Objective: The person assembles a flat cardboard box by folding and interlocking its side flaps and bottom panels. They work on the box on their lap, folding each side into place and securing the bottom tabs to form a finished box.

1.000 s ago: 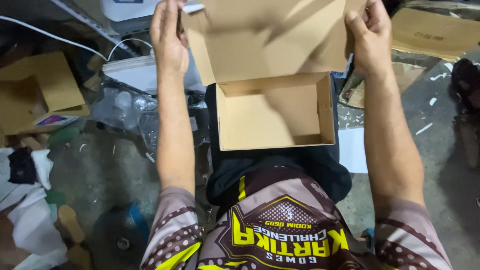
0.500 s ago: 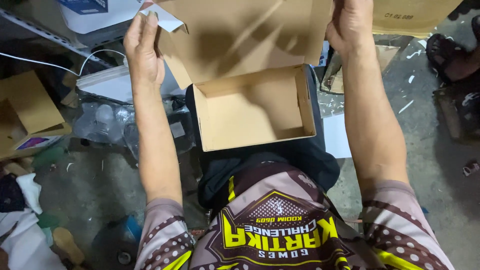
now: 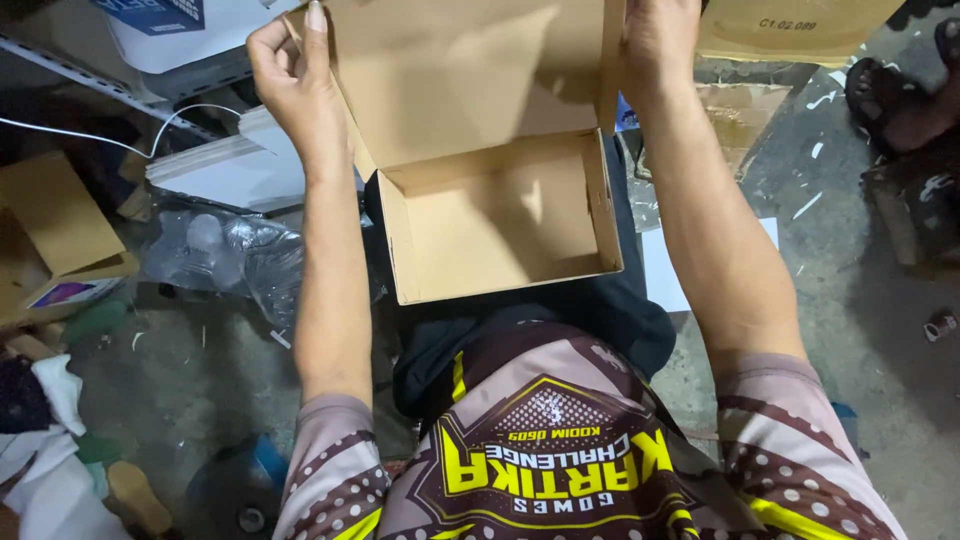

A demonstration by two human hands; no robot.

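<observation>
Cardboard box (image 3: 500, 215) lies open, both hands (image 3: 298, 85) gripping its lid.

A single head-worn camera looks steeply down the wearer's own chest and lap, facing forward past both outstretched forearms. The view sits close: the patterned shirt (image 3: 560, 460) fills the lower edge, the open cardboard box (image 3: 500, 215) lies mid-frame, and the concrete floor (image 3: 850, 300) spreads on both sides. The hands reach the top edge.
</observation>
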